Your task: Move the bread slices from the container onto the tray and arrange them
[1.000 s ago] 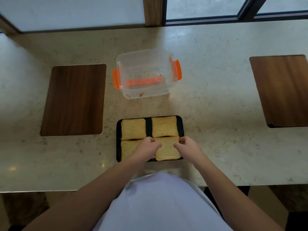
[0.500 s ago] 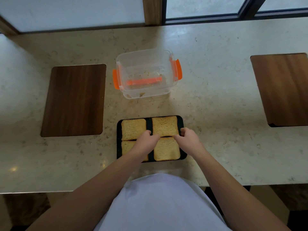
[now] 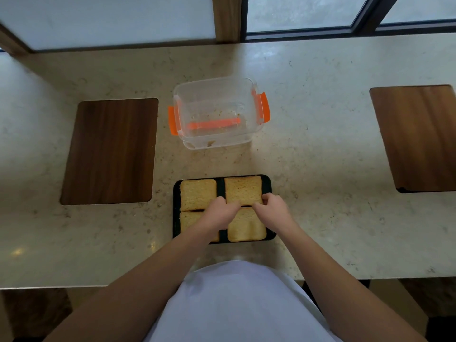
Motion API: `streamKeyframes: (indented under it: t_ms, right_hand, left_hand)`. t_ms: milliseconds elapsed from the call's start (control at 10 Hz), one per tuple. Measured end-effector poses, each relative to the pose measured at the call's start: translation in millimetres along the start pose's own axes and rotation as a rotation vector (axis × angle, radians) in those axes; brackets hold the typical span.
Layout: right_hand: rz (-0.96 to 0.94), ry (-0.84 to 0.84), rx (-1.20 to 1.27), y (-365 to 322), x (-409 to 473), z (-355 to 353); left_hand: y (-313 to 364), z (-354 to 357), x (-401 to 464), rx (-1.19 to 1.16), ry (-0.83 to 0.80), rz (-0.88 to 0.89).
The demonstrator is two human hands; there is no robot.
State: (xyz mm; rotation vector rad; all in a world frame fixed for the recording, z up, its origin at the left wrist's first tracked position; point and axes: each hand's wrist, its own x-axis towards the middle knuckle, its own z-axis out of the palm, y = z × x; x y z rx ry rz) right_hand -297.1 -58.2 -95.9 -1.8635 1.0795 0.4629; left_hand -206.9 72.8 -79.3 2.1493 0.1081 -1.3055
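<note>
Four square bread slices point(image 3: 243, 193) lie on the black tray point(image 3: 175, 218) on the bench. The clear container point(image 3: 217, 112) behind holds only crumbs. The left hand point(image 3: 219, 214) and right hand point(image 3: 272, 209) pinch the far right slice at its near corners. Bread is probably light, soft and crumbly, so hold it gently by the crust.

Soft daylight came through the windows point(image 3: 298, 11) at the top, leaving pale glare on the stone counter point(image 3: 308, 169). Straight edges bowed outward; shadows stayed faint, focus slightly soft.
</note>
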Motion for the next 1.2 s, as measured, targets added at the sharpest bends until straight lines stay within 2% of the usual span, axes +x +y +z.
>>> streamKeyframes:
  t_ms: [100, 200, 300, 400, 500, 600, 700, 1000, 1100, 1200]
  right_hand:
    - [-0.029, 0.008, -0.011, 2.5, 1.0, -1.6]
    - [-0.043, 0.134, 0.066, 10.2, -1.2, -8.6]
    - [0.002, 0.228, 0.097, 21.4, -3.0, -15.4]
    - [0.050, 0.176, 0.085, 31.2, -1.1, -14.9]
    - [0.062, 0.170, 0.079, 39.3, 2.7, -14.1]
    - [0.081, 0.168, 0.088, 45.8, 5.3, -17.1]
    - [0.078, 0.158, 0.052, 42.1, 2.7, -12.9]
    - [0.092, 0.152, 0.043, 41.1, 0.8, -12.8]
    - [0.057, 0.201, -0.023, 34.3, -7.3, -9.9]
    - [-0.087, 0.300, -0.106, 11.3, -16.6, -9.8]
  left_hand:
    - [-2.2, -3.5, -3.9, 0.014, 0.024, 0.051]
    - [-9.6, -20.6, -12.8, 0.030, 0.244, 0.236]
    - [-34.8, -54.5, -13.9, 0.005, 0.492, 0.314]
    - [-67.3, -84.7, -6.3, 0.056, 0.592, 0.230]
    - [-87.4, -93.7, -2.6, 0.060, 0.521, 0.132]
    - [-95.0, -88.9, 0.7, 0.015, 0.393, 0.163]
    - [-105.8, -95.1, -1.2, -0.045, 0.377, 0.158]
    - [-99.8, -101.0, -1.1, 0.104, 0.367, 0.194]
    - [-97.3, -99.8, -11.4, 0.453, 0.564, 0.454]
    - [-67.9, -88.5, -23.6, 0.536, 0.615, 0.797]
